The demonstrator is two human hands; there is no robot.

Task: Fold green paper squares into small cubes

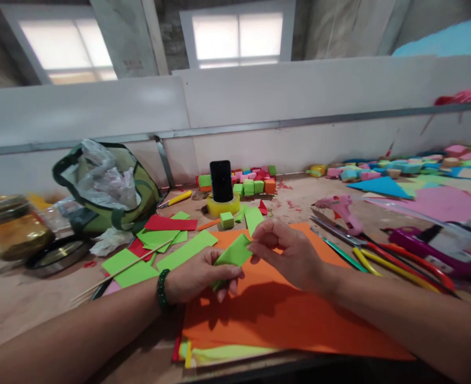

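Observation:
Between my two hands is a folded strip of green paper (235, 252), held up over a large orange sheet (259, 320). My left hand (207, 273), with a dark green bead bracelet at the wrist, pinches its lower left part between thumb and fingers. At its upper right corner, my right hand (285, 250) has thumb and fingertips closed together on the edge. Flat green paper strips (187, 250) and a red strip (171, 223) lie left of my hands. A small green paper cube (226, 220) stands just behind them.
A phone (221, 181) leans upright on a yellow tape roll (223, 205), with paper cubes behind. To the right lie a pink glue gun (341, 210), scissors and pliers with red-yellow handles (399, 266). A green bag (111, 186) and glass jar (14, 226) stand left.

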